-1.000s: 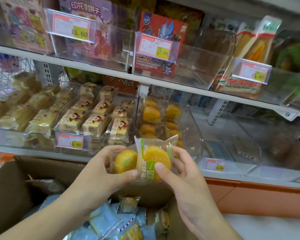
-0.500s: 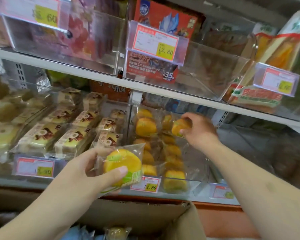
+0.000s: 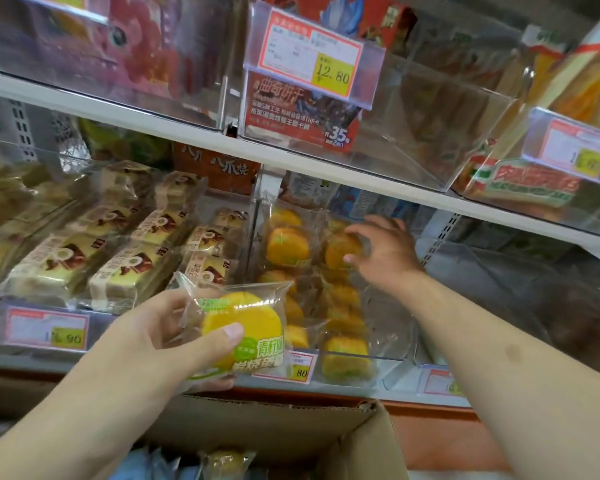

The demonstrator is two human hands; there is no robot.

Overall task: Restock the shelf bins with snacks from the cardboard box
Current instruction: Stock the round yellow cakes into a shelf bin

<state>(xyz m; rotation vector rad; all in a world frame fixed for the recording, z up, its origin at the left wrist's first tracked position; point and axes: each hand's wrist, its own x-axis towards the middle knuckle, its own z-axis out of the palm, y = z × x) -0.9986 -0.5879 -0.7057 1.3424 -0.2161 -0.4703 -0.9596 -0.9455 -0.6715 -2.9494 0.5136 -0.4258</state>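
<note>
Snacks: two yellow cakes in hand, one per hand, each sealed in a clear wrapper
Left hand (image 3: 160, 336): thumb and fingers curled round one wrapped cake (image 3: 243, 323), held up in front of the lower shelf, just above the box
Right hand (image 3: 383, 252): reaching deep into the middle bin, fingers curled over a second cake (image 3: 342, 251) sitting on top of the pile at the back right
Middle bin (image 3: 395, 344): clear plastic, lower shelf, stacked with the same yellow cakes, roughly ten visible, hard to count exactly through the glare
Price tags: five in sight, middle bin's tag (image 3: 293, 367) half hidden behind the held cake, one reading 12.80 (image 3: 309, 60) on the upper bin
Left bin (image 3: 45, 327): boxed-looking slices in cream and brown wrappers (image 3: 132, 275), about eight or nine showing, lined up in rows
Far left: pale greenish cakes (image 3: 0, 209), blurry, count impossible
Upper shelf (image 3: 174, 128): three clear bins, red cookie box (image 3: 302, 116) in the middle one, pink pack on the left, sandwich-style pack on the right
Right lower bin (image 3: 499, 271): contents dark and blurred, can't make them out
Cardboard box (image 3: 274, 424): open at the bottom of view, one flap up, a couple of wrapped packs (image 3: 226, 464) peeking out inside
</note>
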